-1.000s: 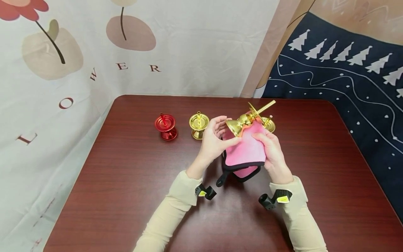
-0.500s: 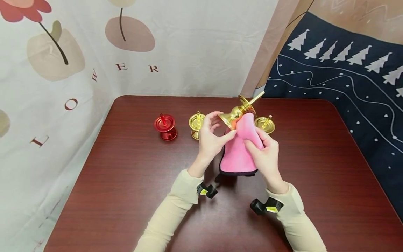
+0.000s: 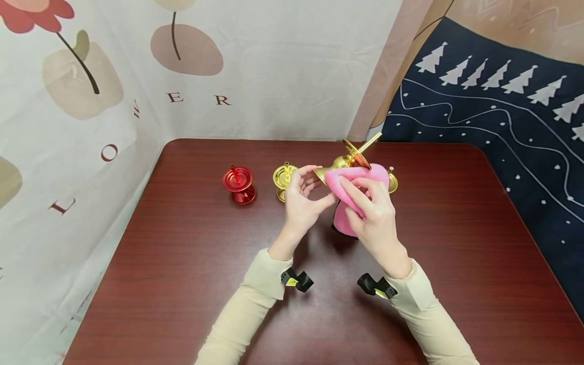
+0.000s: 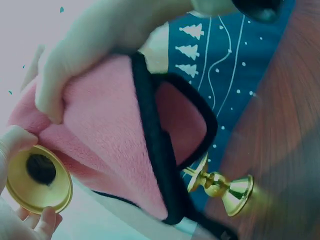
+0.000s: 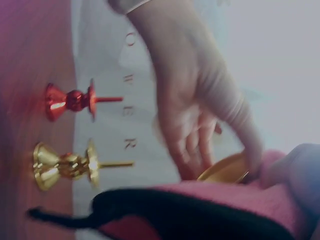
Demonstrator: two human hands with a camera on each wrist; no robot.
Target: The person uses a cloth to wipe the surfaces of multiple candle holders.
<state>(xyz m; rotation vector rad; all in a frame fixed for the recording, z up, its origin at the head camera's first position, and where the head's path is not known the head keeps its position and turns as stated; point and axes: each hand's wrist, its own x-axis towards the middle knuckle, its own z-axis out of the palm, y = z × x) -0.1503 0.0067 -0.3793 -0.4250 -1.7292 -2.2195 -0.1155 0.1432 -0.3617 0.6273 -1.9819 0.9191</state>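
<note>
My left hand [image 3: 301,205] pinches a gold candlestick [image 3: 339,163] by the rim of its flared base, between thumb and fingers. The candlestick is tilted in the air over the table, its spike up and to the right. Its hollow underside shows in the left wrist view. My right hand [image 3: 376,215] grips a pink cleaning cloth [image 3: 345,222] with black edging, pressing a fold of it to the candlestick's body below the drip plate. The rest of the cloth [image 4: 110,115] hangs down, with a black loop [image 4: 215,225] at its corner. The cloth hides part of the candlestick's middle.
A red candlestick [image 3: 239,185] and a gold one [image 3: 282,177] stand upright at the back of the brown table [image 3: 182,263], left of my hands. Another gold candlestick [image 3: 393,183] stands behind the cloth, mostly covered in the head view. Printed curtains [image 3: 292,66] hang behind the table.
My right hand has turned over and moved left and up along the candlestick, bunching the cloth against it. The candlestick has shifted slightly left; my left hand keeps its hold at the base.
</note>
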